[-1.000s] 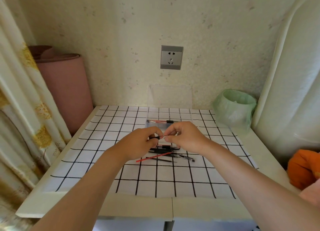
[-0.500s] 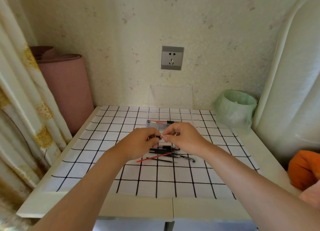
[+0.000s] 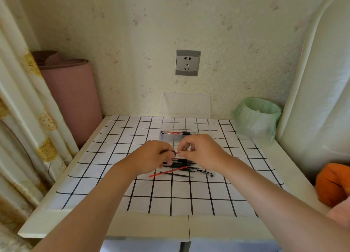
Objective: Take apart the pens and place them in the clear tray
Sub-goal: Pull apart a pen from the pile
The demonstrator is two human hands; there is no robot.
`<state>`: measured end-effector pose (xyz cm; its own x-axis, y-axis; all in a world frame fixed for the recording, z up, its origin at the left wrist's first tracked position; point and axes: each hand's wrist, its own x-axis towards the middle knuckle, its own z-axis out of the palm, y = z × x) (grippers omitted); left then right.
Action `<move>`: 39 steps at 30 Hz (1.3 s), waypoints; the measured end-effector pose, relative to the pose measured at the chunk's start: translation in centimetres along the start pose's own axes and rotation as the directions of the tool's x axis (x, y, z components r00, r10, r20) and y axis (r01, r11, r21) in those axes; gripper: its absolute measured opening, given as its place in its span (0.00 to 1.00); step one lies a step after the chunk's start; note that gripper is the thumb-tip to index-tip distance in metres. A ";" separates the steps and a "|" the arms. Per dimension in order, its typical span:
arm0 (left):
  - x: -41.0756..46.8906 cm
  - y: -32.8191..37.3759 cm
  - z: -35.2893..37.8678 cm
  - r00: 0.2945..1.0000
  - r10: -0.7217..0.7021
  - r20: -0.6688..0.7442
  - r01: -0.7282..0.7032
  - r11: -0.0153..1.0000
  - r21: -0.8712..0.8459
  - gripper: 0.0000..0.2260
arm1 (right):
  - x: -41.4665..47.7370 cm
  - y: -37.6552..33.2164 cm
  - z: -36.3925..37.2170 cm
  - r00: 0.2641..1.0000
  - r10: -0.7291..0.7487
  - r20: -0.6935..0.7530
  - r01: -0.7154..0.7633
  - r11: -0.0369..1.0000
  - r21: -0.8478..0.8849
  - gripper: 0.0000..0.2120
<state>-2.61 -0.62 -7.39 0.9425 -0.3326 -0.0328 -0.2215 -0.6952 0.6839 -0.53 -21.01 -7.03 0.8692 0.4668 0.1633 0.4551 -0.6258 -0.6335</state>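
Note:
Over the middle of the checked mat, my left hand (image 3: 151, 158) and my right hand (image 3: 201, 151) both pinch one small pen (image 3: 176, 152), of which only a short black and pink stretch shows between the fingertips. Under the hands lies a pile of pen parts (image 3: 186, 169): several thin black pieces and a loose red refill (image 3: 168, 172). Behind the hands stands the clear tray (image 3: 166, 137) with its lid up against the wall; a pink and black pen (image 3: 179, 132) lies inside it.
A white table carries the black-grid mat (image 3: 180, 198). At the back right stands a bin with a green bag (image 3: 257, 117). A pink rolled mat (image 3: 72, 100) and a curtain stand on the left, an orange object (image 3: 333, 183) on the right edge.
Both hands have stayed together on the small pen over the pile, with only slight finger movement. The parts on the mat have not moved.

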 end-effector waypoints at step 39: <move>0.2 0.1 0.7 0.998 0.066 -0.013 -0.063 0.986 0.152 0.06 | -0.4 0.5 -0.3 0.985 0.062 0.163 -0.034 0.985 -0.169 0.06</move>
<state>-2.62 -1.25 -7.82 0.9290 -0.3693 0.0217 -0.3159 -0.7615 0.5660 -0.58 -21.66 -7.18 0.8525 0.5227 -0.0011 0.4518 -0.7379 -0.5014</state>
